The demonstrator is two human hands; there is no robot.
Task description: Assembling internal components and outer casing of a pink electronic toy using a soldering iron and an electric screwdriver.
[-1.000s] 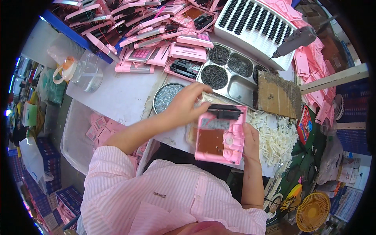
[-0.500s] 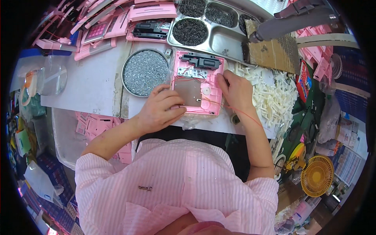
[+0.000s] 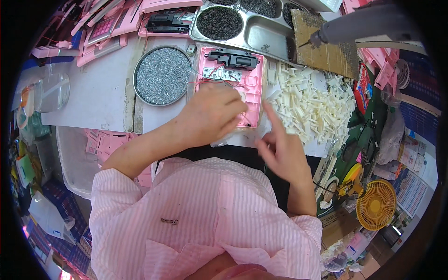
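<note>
A pink plastic casing lies on the worktable in front of me. It holds a black module, a small white board and thin red wires. Over its lower left part lies my left hand, fingers bent together near the casing's floor. Whatever they pinch is hidden beneath them. Just off the casing's lower right corner is my right hand, index finger stretched out, thumb apart, nothing seen in it.
Left of the casing stands a round tin of silvery screws. Behind is a metal tray with dark screws. White plastic pieces are heaped at right. A grey power screwdriver hangs above cardboard. More pink casings are stacked far left.
My left hand has moved from the casing's left edge to over its lower part. My right hand has left the right edge and come nearer me; the red wire across its wrist is gone.
</note>
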